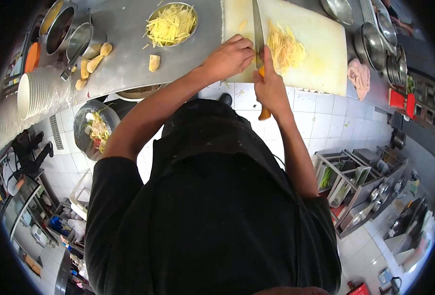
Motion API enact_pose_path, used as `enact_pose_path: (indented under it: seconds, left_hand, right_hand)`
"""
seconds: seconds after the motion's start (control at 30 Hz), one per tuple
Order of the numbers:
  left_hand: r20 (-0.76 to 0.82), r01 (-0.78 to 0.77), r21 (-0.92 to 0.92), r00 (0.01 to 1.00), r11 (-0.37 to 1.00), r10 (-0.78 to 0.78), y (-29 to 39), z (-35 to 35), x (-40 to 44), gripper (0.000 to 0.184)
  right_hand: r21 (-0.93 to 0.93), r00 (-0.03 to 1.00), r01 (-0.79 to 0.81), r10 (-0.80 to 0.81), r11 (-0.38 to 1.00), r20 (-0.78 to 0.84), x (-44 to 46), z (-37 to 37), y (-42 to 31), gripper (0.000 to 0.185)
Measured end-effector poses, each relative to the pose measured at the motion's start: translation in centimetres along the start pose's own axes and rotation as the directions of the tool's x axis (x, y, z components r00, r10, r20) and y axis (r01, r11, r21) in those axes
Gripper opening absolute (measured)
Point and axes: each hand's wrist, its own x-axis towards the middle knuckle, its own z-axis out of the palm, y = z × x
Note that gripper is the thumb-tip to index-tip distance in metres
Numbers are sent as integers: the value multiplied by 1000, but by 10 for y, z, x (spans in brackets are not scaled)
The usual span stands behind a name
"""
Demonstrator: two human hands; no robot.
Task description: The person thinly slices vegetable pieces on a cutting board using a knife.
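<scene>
My right hand (pixel 271 88) grips the yellow-orange handle of a kitchen knife (pixel 257 29), its blade pointing away from me over a pale cutting board (pixel 323 54). Just left of the blade, my left hand (pixel 231 56) rests on the board with its fingers curled; what lies under them, if anything, is hidden. Right of the blade is a heap of thin pale-yellow strips (pixel 285 46), which look like ginger. More such strips (pixel 173 23) fill a metal bowl (pixel 195 30) on the steel counter. A peeled ginger-like chunk (pixel 154 63) sits in front of the bowl.
Several peeled pieces (pixel 94 63) lie by metal pots (pixel 80 39) at the left, near stacked white containers (pixel 33 93). Below the counter stands a bin of scraps (pixel 97 130). A pink cloth (pixel 359 78) and metal bowls (pixel 369 46) are right of the board.
</scene>
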Motion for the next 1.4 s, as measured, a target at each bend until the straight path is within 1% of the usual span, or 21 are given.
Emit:
enact_pose_path:
  seconds: [0.1,0.17,0.2,0.27,0.33,0.4,0.47,0.5,0.6,0.67,0.8,0.9,1.0,1.07,1.1,1.2,1.27,1.3,1.4]
  left_hand:
    - [34,-14,2,999,1000,14,-3,-1,1,12]
    - [45,-1,-7,999,1000,1,-4,-1,1,12]
    - [22,12,-19,1000,1000,-11,-3,-1,2,12]
    - [-23,41,-45,999,998,-42,-1,0,1,12]
    - [-67,90,-75,993,993,-95,3,1,-1,12]
    - [-107,115,-88,986,989,-124,5,-1,-2,12]
    - [-144,113,-91,982,989,-126,6,-7,-3,12]
    - [-121,113,-89,985,990,-123,4,-8,-4,12]
    - [-40,110,-77,993,991,-114,-2,-12,-6,14]
    - [32,102,-71,994,992,-100,-5,-13,-6,15]
    - [109,118,-53,988,992,-112,-2,-17,0,18]
    - [156,122,-53,981,991,-113,-2,-20,2,19]
    - [187,126,-45,975,991,-116,-1,-21,2,20]
    - [218,127,-16,969,992,-120,1,-23,4,20]
    - [201,129,-20,972,991,-122,0,-22,4,20]
    - [153,155,-37,977,987,-147,-2,-18,1,20]
    - [127,192,-61,975,979,-184,-2,-14,0,20]
    - [141,202,-64,971,977,-191,-1,-14,0,20]
    - [180,217,-57,962,974,-204,-1,-16,3,20]
  right_hand:
    - [65,1000,24,-24,998,-3,24,-4,6,74]
    - [111,987,-137,126,984,99,22,-23,-18,74]
    - [126,968,-217,196,968,157,19,-30,-28,74]
    - [142,983,-150,132,978,129,8,-33,-31,72]
    - [141,984,-144,127,979,126,-5,-35,-32,72]
    - [133,975,-186,166,974,148,-13,-34,-35,72]
    - [68,992,-95,89,993,84,-15,-20,-18,72]
    - [33,997,-50,48,998,53,-15,-15,-13,72]
    - [42,996,-77,75,996,52,-16,-6,-11,74]
    - [13,995,-85,85,996,50,-16,-2,-12,74]
    - [-22,996,-84,85,996,38,-16,-1,-14,74]
    - [-31,988,-128,130,991,78,-16,-4,-25,75]
    - [-34,999,26,-27,999,-39,3,8,-5,76]
    - [80,995,-94,91,992,49,10,-7,-24,76]
    - [133,986,-153,142,979,92,13,-15,-34,76]
    - [109,970,-218,203,970,136,3,-27,-47,75]
    - [112,972,-206,189,972,142,-11,-27,-47,75]
    - [114,972,-200,183,973,148,-15,-26,-46,74]
    - [-14,987,-131,131,991,94,-14,-9,-24,74]
